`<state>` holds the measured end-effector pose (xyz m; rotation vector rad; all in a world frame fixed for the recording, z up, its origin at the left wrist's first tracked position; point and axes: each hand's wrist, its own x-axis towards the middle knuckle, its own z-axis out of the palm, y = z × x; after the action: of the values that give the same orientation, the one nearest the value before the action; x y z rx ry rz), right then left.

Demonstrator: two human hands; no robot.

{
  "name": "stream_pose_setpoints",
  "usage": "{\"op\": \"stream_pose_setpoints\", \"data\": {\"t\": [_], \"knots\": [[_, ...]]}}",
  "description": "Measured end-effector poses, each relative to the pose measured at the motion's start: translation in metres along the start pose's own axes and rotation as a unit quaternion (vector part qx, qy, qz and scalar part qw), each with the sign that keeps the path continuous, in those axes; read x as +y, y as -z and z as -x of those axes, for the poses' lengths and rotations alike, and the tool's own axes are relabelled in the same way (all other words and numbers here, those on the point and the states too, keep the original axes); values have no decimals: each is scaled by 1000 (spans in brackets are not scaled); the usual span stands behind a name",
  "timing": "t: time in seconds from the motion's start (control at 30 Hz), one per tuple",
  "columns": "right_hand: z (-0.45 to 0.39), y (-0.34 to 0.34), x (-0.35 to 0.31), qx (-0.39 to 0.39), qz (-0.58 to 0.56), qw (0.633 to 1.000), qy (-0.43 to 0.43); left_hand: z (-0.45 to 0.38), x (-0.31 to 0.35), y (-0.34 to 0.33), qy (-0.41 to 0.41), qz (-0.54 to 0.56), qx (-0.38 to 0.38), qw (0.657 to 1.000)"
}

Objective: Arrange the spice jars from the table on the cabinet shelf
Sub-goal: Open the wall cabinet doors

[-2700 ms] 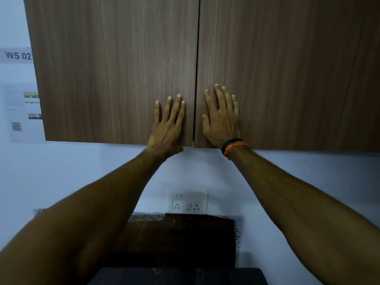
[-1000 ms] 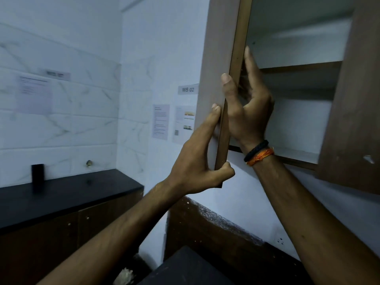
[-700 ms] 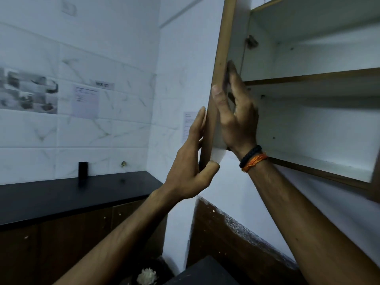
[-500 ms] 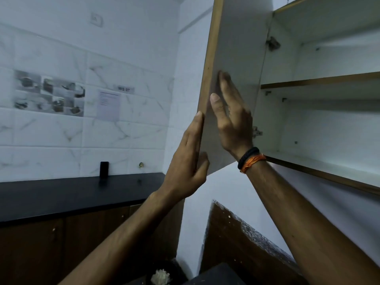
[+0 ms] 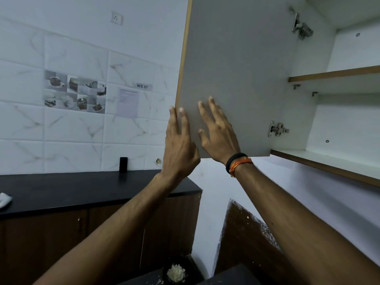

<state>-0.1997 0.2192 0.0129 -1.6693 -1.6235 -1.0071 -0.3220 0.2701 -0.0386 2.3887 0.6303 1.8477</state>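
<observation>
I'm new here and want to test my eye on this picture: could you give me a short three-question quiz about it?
1. True or false: the cabinet door is swung open.
2. Which hand wears the black and orange bands? A) left B) right
3. Fill in: the label on the tiled wall reads "WS ___".

Key
1. True. Its pale inner face shows, with the left hand at its free edge and the right hand flat against it.
2. B.
3. 07, on the label.
</observation>
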Motion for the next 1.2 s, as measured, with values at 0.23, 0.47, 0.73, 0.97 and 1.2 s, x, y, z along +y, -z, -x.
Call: {"op": "stream_pose_setpoints", "data": {"t": [0.23, 0.47, 0.73, 0.97, 1.2], "knots": [[-12, -36, 22, -71, 69, 995, 0, -10, -51, -22, -16, -141, -73, 987], [-8, -62, 37, -96, 97, 991, -7, -9, -82, -37, -45, -225, -114, 967], [-5, -53, 45, -107, 98, 989, 8, -8, -61, -48, -13, -237, -94, 967], [17, -10, 77, -110, 156, 981, -24, -4, -24, -69, -105, -135, -48, 984], [52, 69, 129, -62, 242, 965, -80, -1, 30, -126, -236, 66, -42, 969]]}}
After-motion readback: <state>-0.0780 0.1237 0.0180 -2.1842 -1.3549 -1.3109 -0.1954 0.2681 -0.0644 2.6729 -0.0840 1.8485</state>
